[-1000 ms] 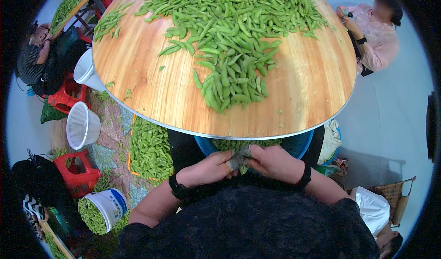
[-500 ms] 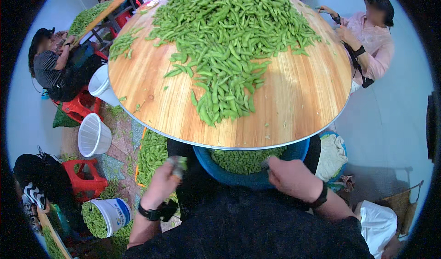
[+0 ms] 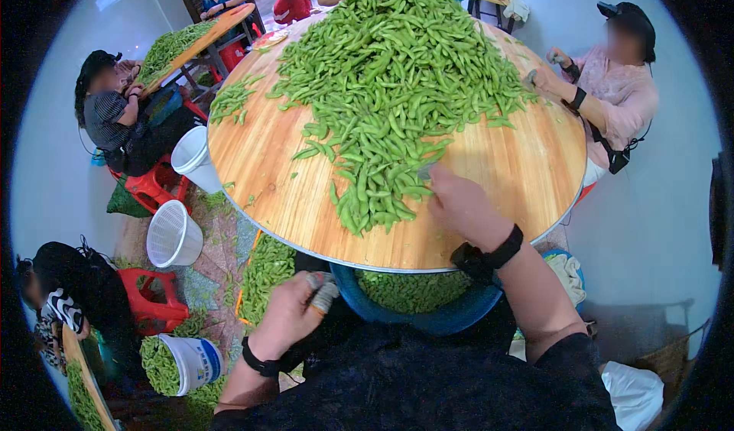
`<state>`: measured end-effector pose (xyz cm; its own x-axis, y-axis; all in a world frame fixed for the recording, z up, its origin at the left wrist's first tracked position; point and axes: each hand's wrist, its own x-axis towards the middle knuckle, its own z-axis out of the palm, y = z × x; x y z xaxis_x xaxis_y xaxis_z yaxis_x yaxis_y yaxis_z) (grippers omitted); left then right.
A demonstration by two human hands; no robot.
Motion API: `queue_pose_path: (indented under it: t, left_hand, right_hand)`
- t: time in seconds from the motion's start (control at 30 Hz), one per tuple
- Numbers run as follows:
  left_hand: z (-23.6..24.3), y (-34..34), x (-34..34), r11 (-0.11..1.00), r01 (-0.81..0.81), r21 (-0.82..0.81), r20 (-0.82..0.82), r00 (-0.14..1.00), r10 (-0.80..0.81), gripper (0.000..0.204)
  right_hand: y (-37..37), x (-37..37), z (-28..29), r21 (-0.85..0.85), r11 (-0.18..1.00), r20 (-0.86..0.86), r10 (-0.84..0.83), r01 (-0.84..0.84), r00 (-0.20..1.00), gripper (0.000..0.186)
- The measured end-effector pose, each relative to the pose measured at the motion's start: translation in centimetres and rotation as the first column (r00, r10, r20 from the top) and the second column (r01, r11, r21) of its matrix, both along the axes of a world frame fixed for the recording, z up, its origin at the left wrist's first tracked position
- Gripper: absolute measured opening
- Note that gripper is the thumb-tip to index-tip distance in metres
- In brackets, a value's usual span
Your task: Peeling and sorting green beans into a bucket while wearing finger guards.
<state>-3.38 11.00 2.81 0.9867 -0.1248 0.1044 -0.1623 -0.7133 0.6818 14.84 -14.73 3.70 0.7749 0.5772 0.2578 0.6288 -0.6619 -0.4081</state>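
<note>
A heap of green edamame pods [image 3: 397, 72] covers much of the round wooden table [image 3: 505, 171], with a tongue of pods reaching toward me. At the right edge of that tongue is my right hand [image 3: 466, 205], fingers curled and a grey covering on the thumb; its tips meet the pods, and whatever they pinch is hidden. My left hand [image 3: 287, 316] hovers left of the blue basin [image 3: 451, 322], closed, with pale coverings on its fingers. I cannot make out anything inside it. Small shelled green beans [image 3: 413, 290] lie in the basin below the table edge.
An orange-edged container of pods [image 3: 267, 274] stands at my left. Beyond are a white basket [image 3: 174, 234], red stools [image 3: 153, 297] and a tipped white bucket [image 3: 195, 362] of pods. One person sits across at right [image 3: 619, 95]; others work at left. A white bag [image 3: 631, 393] lies lower right.
My right hand has gone from above the basin up and forward to the pods on the table. My left hand has dropped slightly lower. The whole view has shifted a little.
</note>
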Motion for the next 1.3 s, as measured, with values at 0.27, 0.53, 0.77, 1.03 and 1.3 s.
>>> queue_pose_path:
  t: [0.27, 0.53, 0.77, 1.03, 1.3]
  left_hand:
    - [2.9, -6.7, 6.5, 0.797, 0.066, -0.601, -0.136, 0.974, -0.183, 0.028]
    - [2.0, -10.0, 7.7, 0.656, 0.009, -0.754, -0.366, 0.825, -0.432, 0.012]
    - [-0.4, -10.4, 7.3, 0.894, 0.198, -0.401, -0.051, 0.970, -0.237, 0.012]
    - [1.6, -10.6, 6.5, 0.964, 0.243, 0.109, 0.234, 0.936, -0.262, 0.011]
    - [2.0, -10.0, 5.6, 0.480, -0.216, -0.850, -0.471, 0.718, -0.512, 0.009]
  right_hand:
    - [-3.0, -4.3, 5.5, -0.337, 0.916, 0.104, 0.267, -0.219, 0.958, 0.029]
    - [-4.5, -5.6, 1.7, 0.406, 0.913, -0.103, 0.096, -0.046, 0.990, 0.021]
    - [-4.1, -7.0, 1.2, 0.571, 0.813, -0.645, 0.356, 0.117, 0.676, 0.018]
    - [-3.9, -7.4, -0.4, 0.519, 0.855, -0.525, 0.334, -0.017, 0.783, 0.012]
    - [-4.5, -9.1, 2.5, 0.584, 0.757, -0.804, 0.490, 0.293, 0.337, 0.010]
